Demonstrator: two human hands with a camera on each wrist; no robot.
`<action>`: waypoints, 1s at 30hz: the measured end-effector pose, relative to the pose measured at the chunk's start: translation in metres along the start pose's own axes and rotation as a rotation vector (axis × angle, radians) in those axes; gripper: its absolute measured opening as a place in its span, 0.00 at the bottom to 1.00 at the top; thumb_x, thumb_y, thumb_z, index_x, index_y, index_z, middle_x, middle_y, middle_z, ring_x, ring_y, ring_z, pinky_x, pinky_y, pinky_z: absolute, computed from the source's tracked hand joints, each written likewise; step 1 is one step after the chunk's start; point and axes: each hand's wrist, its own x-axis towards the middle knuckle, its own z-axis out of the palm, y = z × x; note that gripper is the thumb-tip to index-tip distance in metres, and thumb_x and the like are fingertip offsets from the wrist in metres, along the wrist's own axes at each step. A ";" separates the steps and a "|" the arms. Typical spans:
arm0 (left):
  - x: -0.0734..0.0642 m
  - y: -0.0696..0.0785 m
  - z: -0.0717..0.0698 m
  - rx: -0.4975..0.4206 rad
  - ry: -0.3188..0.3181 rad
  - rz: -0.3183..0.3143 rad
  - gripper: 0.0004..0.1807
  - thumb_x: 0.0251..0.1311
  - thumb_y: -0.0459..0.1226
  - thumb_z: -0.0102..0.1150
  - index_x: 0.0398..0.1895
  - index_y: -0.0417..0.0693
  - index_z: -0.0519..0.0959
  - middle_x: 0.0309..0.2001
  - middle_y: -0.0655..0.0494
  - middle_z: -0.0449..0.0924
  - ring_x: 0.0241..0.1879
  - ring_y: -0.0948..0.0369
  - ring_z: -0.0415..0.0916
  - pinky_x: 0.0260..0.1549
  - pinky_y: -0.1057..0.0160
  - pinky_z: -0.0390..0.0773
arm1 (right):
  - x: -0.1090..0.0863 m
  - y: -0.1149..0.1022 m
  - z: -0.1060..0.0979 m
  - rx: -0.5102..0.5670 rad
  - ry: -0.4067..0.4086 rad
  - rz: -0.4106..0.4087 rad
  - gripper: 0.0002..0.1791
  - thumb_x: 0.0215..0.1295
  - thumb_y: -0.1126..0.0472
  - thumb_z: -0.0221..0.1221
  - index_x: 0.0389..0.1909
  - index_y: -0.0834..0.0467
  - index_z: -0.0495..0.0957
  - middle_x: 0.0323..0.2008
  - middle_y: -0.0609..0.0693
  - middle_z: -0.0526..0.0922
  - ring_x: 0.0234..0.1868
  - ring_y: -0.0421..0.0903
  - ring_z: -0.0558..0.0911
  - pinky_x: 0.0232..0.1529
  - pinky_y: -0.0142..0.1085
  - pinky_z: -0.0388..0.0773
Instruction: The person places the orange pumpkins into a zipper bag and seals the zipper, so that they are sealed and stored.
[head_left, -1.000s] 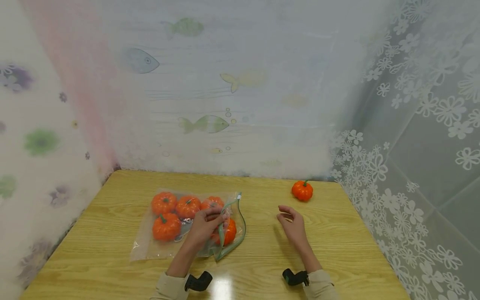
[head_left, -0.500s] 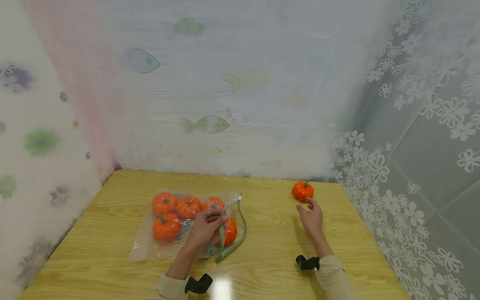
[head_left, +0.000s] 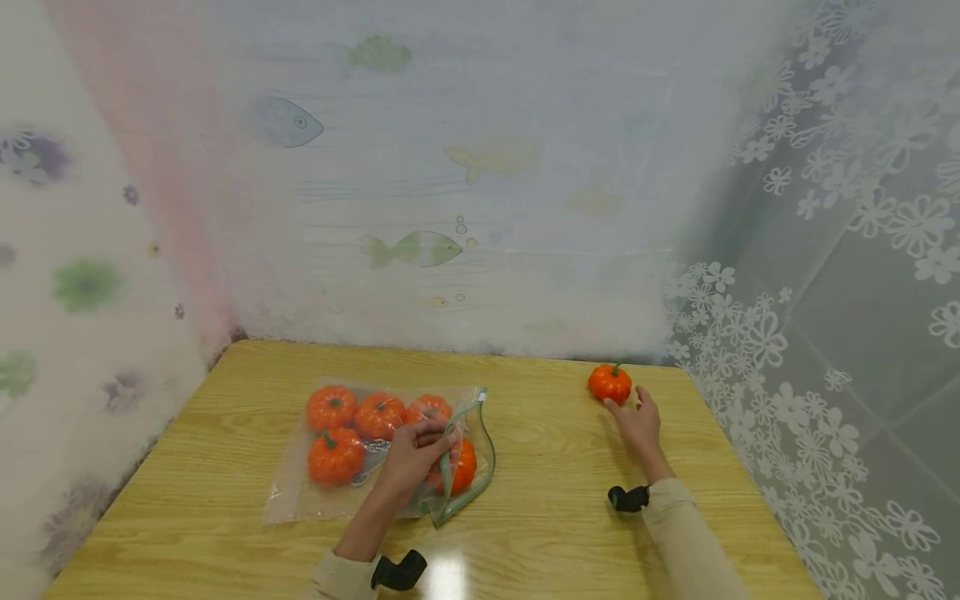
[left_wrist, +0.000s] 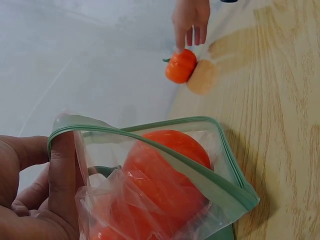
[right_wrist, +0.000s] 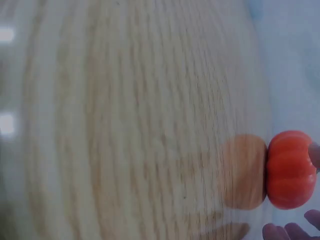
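Observation:
My left hand [head_left: 408, 460] pinches the mouth edge of a clear zip bag [head_left: 288, 493] with a green seal [left_wrist: 231, 172]. The mouth gapes on its right side. Several small orange toy pumpkins lie inside, one of them, a pumpkin [left_wrist: 172, 160], just within the opening. At the back right of the table sits a lone orange pumpkin [head_left: 609, 384] with a green stem. Beside its near side is my right hand [head_left: 639, 425], thumb and fingers spread apart. In the right wrist view the fingers [right_wrist: 287, 233] show at the corner by the loose pumpkin; no grip shows.
The wood-grain table [head_left: 540, 500] ends at a wall [head_left: 480, 283] with pale fish drawings, close behind the loose pumpkin. A patterned side panel [head_left: 847, 400] rises on the right. Black wrist cameras sit on both wrists.
My right hand has moved right and away from me, from bare table to the loose pumpkin. The left hand stays on the bag's edge, and the pumpkins have not moved.

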 end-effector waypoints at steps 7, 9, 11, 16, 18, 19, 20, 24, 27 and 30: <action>-0.001 0.002 0.000 0.010 0.022 -0.018 0.17 0.69 0.29 0.62 0.56 0.27 0.78 0.41 0.42 0.86 0.31 0.61 0.86 0.34 0.62 0.88 | 0.012 0.000 0.002 0.014 -0.079 0.015 0.48 0.74 0.55 0.61 0.80 0.68 0.42 0.79 0.69 0.46 0.76 0.68 0.55 0.74 0.59 0.59; 0.000 0.002 0.000 0.019 0.029 -0.021 0.17 0.69 0.30 0.62 0.56 0.28 0.78 0.42 0.41 0.86 0.32 0.60 0.86 0.34 0.61 0.88 | 0.015 -0.001 0.003 0.002 -0.086 0.011 0.48 0.75 0.54 0.60 0.80 0.68 0.41 0.79 0.70 0.46 0.77 0.68 0.55 0.75 0.59 0.58; -0.001 0.003 0.000 0.034 0.031 -0.018 0.17 0.69 0.30 0.62 0.57 0.28 0.78 0.43 0.41 0.85 0.34 0.60 0.86 0.34 0.62 0.87 | 0.018 -0.002 0.004 -0.003 -0.084 0.018 0.48 0.75 0.53 0.59 0.80 0.68 0.40 0.79 0.70 0.46 0.77 0.68 0.54 0.75 0.59 0.58; -0.001 0.004 0.002 0.061 0.026 0.007 0.17 0.68 0.31 0.63 0.56 0.29 0.79 0.45 0.39 0.85 0.39 0.57 0.85 0.35 0.64 0.87 | 0.023 -0.002 0.003 -0.012 -0.057 0.037 0.48 0.75 0.54 0.58 0.81 0.67 0.39 0.80 0.69 0.44 0.78 0.68 0.52 0.76 0.59 0.55; -0.001 0.004 0.002 0.064 0.028 0.012 0.17 0.68 0.31 0.63 0.56 0.29 0.79 0.44 0.40 0.85 0.40 0.57 0.85 0.35 0.64 0.87 | 0.024 0.000 0.002 -0.010 -0.052 0.035 0.47 0.75 0.54 0.58 0.80 0.67 0.40 0.80 0.68 0.45 0.78 0.67 0.51 0.76 0.58 0.55; -0.002 0.005 0.003 0.064 0.031 0.007 0.17 0.68 0.31 0.63 0.56 0.29 0.79 0.44 0.40 0.85 0.39 0.58 0.85 0.35 0.65 0.86 | 0.024 0.001 0.002 -0.002 -0.054 0.032 0.47 0.75 0.54 0.58 0.81 0.67 0.40 0.80 0.68 0.45 0.79 0.66 0.51 0.76 0.58 0.55; -0.002 0.006 0.003 0.063 0.033 0.004 0.17 0.69 0.31 0.63 0.56 0.29 0.79 0.44 0.41 0.85 0.39 0.58 0.85 0.34 0.65 0.86 | 0.024 0.002 0.001 0.006 -0.055 0.025 0.47 0.76 0.54 0.58 0.80 0.67 0.40 0.80 0.67 0.45 0.79 0.66 0.51 0.76 0.57 0.55; -0.003 0.007 0.003 0.053 0.040 -0.006 0.17 0.69 0.30 0.62 0.57 0.29 0.78 0.43 0.41 0.86 0.36 0.59 0.86 0.33 0.64 0.87 | 0.023 0.003 0.003 0.051 -0.048 -0.005 0.45 0.75 0.56 0.59 0.80 0.67 0.43 0.79 0.67 0.48 0.78 0.65 0.53 0.75 0.57 0.58; -0.003 0.007 0.003 0.044 0.043 -0.008 0.17 0.70 0.30 0.61 0.58 0.29 0.78 0.44 0.40 0.85 0.36 0.58 0.86 0.34 0.63 0.87 | 0.023 0.003 0.007 0.069 -0.010 -0.027 0.44 0.73 0.60 0.61 0.79 0.68 0.47 0.78 0.68 0.52 0.77 0.66 0.57 0.74 0.57 0.61; -0.003 0.007 0.003 0.038 0.047 -0.012 0.17 0.70 0.29 0.60 0.59 0.29 0.78 0.45 0.39 0.85 0.37 0.56 0.87 0.35 0.61 0.88 | 0.024 0.003 0.012 0.086 0.055 -0.051 0.43 0.70 0.63 0.64 0.78 0.69 0.52 0.76 0.70 0.56 0.73 0.67 0.62 0.71 0.58 0.65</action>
